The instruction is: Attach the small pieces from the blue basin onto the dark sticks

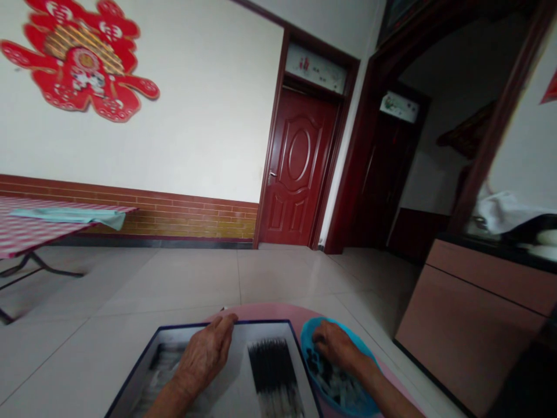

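Observation:
My left hand [208, 350] hovers over a shallow white box with a dark blue rim [261, 321]. Its fingers are bent and held together near the far rim; whatever they grip is hidden. Inside the box, at the right, lies a dense row of thin black-tipped sticks with pale, clear-looking lower parts [274, 366]. A second, blurred dark-and-clear bundle [167, 355] is partly covered by my left arm. My right hand [334, 343] reaches into a blue basin [374, 357], fingers curled among small black and whitish clear pieces [343, 388]. What it pinches cannot be made out.
Box and basin rest on a pink round surface [278, 310]. A table with a red checked cloth [26, 232] stands at the left. A brownish-pink cabinet [478, 313] is at the right. Beyond the tiled floor [183, 278] is a red door [298, 168].

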The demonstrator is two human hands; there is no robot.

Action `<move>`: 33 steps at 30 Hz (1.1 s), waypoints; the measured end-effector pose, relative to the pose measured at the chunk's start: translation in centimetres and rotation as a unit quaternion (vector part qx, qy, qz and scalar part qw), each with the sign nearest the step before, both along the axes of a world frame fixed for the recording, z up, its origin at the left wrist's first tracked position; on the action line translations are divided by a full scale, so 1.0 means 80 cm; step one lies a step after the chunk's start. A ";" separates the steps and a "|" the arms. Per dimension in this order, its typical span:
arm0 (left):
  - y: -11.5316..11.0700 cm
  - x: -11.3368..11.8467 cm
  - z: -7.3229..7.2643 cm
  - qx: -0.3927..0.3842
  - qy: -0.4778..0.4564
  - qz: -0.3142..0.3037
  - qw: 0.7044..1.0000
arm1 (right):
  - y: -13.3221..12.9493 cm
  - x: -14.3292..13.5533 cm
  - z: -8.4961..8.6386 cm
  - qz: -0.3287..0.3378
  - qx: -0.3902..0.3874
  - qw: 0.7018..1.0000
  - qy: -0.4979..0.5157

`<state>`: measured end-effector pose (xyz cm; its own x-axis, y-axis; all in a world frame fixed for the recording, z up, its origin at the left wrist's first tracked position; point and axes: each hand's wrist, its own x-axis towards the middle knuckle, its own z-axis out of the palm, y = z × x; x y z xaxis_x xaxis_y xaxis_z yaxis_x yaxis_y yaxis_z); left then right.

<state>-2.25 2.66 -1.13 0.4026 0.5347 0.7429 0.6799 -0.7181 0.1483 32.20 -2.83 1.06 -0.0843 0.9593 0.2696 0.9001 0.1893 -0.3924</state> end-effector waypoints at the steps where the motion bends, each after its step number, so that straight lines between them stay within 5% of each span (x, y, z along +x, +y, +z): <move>1: 0.000 0.000 0.000 0.001 -0.003 -0.001 1.000 | -0.002 0.002 0.001 0.000 -0.002 1.000 -0.005; 12: -0.001 0.000 0.006 0.015 0.005 0.000 1.000 | -0.011 -0.002 -0.006 -0.046 -0.018 0.995 -0.082; 21: -0.002 0.000 0.006 0.013 0.012 -0.002 1.000 | -0.006 -0.025 0.000 -0.005 -0.057 0.989 -0.135; 33: -0.004 0.001 0.006 0.010 0.001 -0.026 1.000 | 0.012 -0.019 -0.013 -0.018 -0.060 0.991 -0.115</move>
